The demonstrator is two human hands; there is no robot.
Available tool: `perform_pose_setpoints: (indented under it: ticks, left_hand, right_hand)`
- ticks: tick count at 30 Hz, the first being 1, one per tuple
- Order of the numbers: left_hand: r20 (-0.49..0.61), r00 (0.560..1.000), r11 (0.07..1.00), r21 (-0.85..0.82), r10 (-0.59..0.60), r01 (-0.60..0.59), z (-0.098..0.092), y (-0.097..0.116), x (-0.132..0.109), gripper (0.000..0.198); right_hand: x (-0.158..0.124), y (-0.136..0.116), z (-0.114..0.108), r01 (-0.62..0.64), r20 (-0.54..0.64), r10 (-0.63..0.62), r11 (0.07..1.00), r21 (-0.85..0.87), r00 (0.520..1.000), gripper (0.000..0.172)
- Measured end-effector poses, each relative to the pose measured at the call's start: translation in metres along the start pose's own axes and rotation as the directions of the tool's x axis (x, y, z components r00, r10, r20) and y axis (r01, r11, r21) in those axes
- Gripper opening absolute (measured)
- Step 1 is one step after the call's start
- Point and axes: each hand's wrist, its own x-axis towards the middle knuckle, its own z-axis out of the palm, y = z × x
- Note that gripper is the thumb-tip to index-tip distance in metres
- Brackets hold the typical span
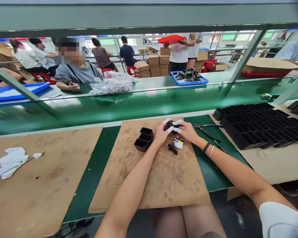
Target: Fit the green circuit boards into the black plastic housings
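Observation:
My left hand point(163, 132) and my right hand point(185, 130), both with white finger cots, come together over the far part of a cardboard sheet point(164, 185). Their fingers are closed on a small black part point(172, 125), whose exact kind is partly hidden. Just below my hands lies a small circuit board point(177, 142) with coloured components and a white blob, joined by a black piece point(172, 149). Left of my left hand, several open black plastic cases point(144, 138) stand in a short row. Black-handled pliers point(208, 131) rest to the right of my right hand.
Rows of open black cases point(255, 125) fill the right side. A green conveyor point(159, 102) runs beyond the bench under a metal frame. Across it sit a blue tray point(190, 79) of parts and clear plastic bags point(113, 84). White cloth point(12, 162) lies left. Co-workers are opposite.

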Motion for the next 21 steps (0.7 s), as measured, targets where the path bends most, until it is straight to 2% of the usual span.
perform_pose_setpoints:
  ticks: [5,12,18,21]
  left_hand:
    - [0.01,1.0,1.0,0.005,0.006,-0.006,-0.004,0.002,0.001,0.05]
    - [0.03,1.0,1.0,0.007,-0.002,0.001,0.001,0.003,0.001,0.043]
    - [0.024,1.0,1.0,0.0,-0.001,0.001,0.006,0.005,0.0,0.044]
    - [0.014,1.0,1.0,-0.001,0.013,-0.013,0.007,0.009,-0.004,0.05]
  right_hand:
    - [0.001,-0.003,-0.003,-0.022,0.033,0.02,0.998,0.058,0.999,0.026]
    - [0.006,-0.008,-0.007,-0.058,0.012,0.058,0.997,0.049,0.998,0.023]
    - [0.007,-0.011,-0.011,-0.074,0.053,0.074,0.997,-0.002,0.996,0.029]
    - [0.01,-0.013,-0.016,-0.079,0.111,0.078,0.997,0.001,0.991,0.033]
